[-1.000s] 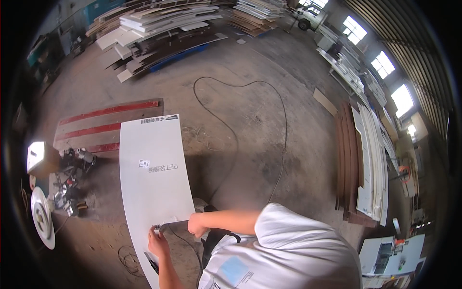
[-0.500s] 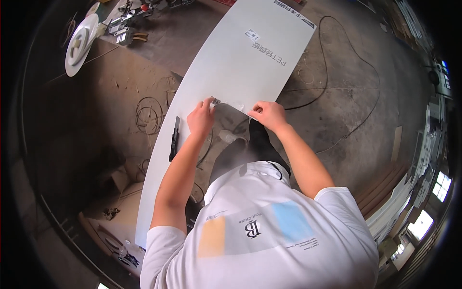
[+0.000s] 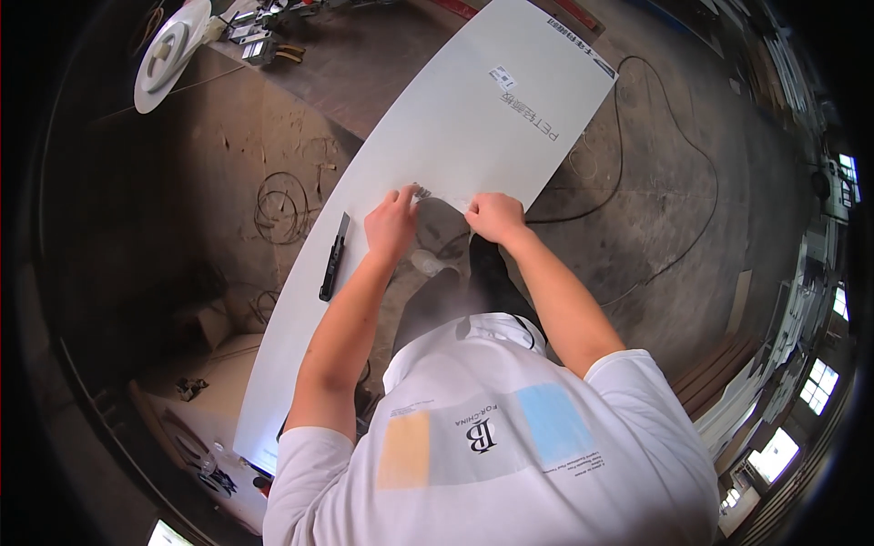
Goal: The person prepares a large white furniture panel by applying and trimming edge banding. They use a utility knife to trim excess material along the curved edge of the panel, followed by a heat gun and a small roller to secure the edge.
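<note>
A long white board (image 3: 455, 118) with dark print and a small label stretches away from me, a notch cut into its near side. At the notch's left corner my left hand (image 3: 391, 221) is closed, its bent fingers on the board's edge. A small dark grey patch or piece (image 3: 421, 190) shows at those fingertips; its kind is unclear. My right hand (image 3: 497, 217) is closed in a fist at the notch's right corner, over the near edge. Whatever it pinches is hidden. Left of my left forearm, a black utility knife (image 3: 335, 259) lies on the board, blade out.
Coiled thin wire (image 3: 281, 207) lies on the floor at left. A dark cable (image 3: 622, 150) loops across the floor at right. Metal machinery (image 3: 258, 45) and a white round disc (image 3: 168, 56) stand at far left. Long strips (image 3: 719, 378) are stacked at lower right.
My right hand has turned over and closed more tightly, moving slightly left. My left hand stays at its corner. The whole view has shifted a little, so the board and knife appear farther right.
</note>
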Action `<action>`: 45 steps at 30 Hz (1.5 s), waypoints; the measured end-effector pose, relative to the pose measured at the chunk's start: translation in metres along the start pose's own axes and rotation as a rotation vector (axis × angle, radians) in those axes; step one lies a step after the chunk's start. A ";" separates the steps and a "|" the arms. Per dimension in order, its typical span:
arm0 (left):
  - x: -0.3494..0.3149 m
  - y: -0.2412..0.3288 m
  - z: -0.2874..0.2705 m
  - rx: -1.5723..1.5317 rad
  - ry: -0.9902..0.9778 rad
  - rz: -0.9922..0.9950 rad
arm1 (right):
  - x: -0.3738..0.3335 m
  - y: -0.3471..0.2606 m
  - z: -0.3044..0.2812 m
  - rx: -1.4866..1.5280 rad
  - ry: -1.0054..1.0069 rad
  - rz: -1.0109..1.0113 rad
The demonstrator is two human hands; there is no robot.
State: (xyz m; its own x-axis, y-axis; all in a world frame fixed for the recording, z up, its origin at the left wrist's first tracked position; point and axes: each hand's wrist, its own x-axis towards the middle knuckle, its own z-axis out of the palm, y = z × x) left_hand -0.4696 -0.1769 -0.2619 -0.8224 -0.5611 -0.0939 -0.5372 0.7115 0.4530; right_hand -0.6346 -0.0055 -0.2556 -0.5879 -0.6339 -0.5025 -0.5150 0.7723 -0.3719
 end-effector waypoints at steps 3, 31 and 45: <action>-0.003 -0.006 0.000 -0.036 0.021 0.042 | 0.011 0.017 -0.031 0.056 -0.143 -0.012; 0.014 0.005 0.004 0.058 -0.086 0.056 | 0.021 -0.014 -0.013 -0.491 -0.215 -0.346; 0.018 0.004 0.015 0.017 -0.147 -0.055 | -0.103 -0.015 0.091 -0.191 -0.330 -0.580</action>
State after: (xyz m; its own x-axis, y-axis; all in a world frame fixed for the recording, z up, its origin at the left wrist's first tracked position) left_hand -0.4897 -0.1781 -0.2749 -0.8098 -0.5319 -0.2475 -0.5839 0.6894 0.4287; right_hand -0.5092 0.0517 -0.2691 0.0206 -0.8737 -0.4860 -0.8076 0.2720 -0.5233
